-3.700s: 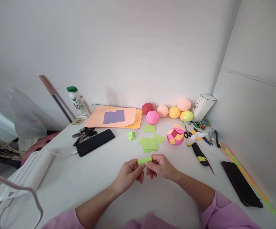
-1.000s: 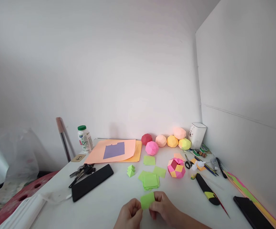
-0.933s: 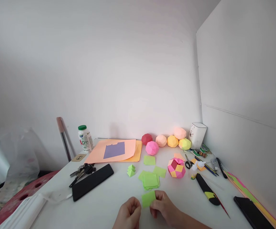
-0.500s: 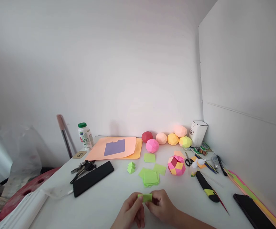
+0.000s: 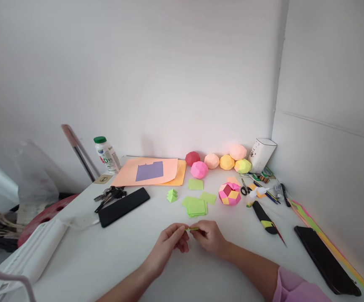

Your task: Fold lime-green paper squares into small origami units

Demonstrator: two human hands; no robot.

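Between the two hands is a small folded piece of green paper (image 5: 192, 229), seen nearly edge-on as a thin strip. My left hand (image 5: 173, 240) pinches its left end with thumb and fingers. At the other end, my right hand (image 5: 209, 237) grips it between thumb and forefinger. Beyond the hands lies a stack of green paper squares (image 5: 197, 206), with a single green square (image 5: 195, 184) behind it. A folded green paper piece (image 5: 172, 195) with pointed layers stands left of the stack.
Faceted paper balls (image 5: 199, 170) line the wall. A pink-and-yellow paper ball (image 5: 229, 193) with openings sits right of the stack, near scissors (image 5: 244, 187) and a utility knife (image 5: 264, 218). Black power bank-like slab (image 5: 124, 206), keys (image 5: 110, 195) and bottle (image 5: 106, 155) are left; a phone (image 5: 326, 260) lies right.
The green paper has turned from showing its flat face to nearly edge-on, still held by both hands. The view has tilted down, showing more of the forearms.
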